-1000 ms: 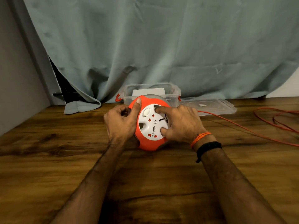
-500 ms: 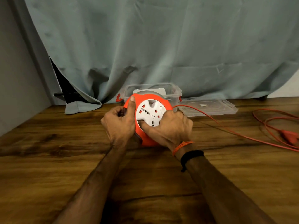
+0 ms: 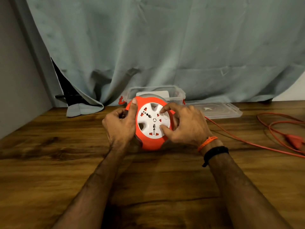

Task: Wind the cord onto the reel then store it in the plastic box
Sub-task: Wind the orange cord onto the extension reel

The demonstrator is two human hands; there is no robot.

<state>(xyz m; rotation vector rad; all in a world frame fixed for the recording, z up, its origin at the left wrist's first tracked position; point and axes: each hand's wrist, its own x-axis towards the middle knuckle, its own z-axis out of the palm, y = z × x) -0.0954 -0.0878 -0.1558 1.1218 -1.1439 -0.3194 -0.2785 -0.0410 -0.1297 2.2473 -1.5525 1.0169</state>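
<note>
A: Where was the reel (image 3: 149, 124) sitting?

B: It stood on edge near the middle of the wooden tabletop (image 3: 49, 171), tilted so its round white socket face looked up at the camera. The left hand (image 3: 120, 128) had its grip clamped on the orange rim, thumb laid up along the edge. The right hand (image 3: 186, 126) pressed fingertips (image 3: 162, 110) into the white face's scalloped recesses, curled against it rather than closed around anything.

A: And room to move?

B: Open woodgrain stretched toward the camera. Just behind the reel stood the clear plastic box (image 3: 175, 92), lid off, with 2 orange latches, backed against the grey-blue curtain (image 3: 165, 47). Its flat clear lid (image 3: 219, 109) lay beside it on the right.

A: The cord (image 3: 234, 136)?

B: Thin, orange, glossy. It ran from behind the right hand across the tabletop to loose loops at the right edge, where an orange plug (image 3: 293, 141) lay. A grey wall (image 3: 16, 80) closed the left side.
</note>
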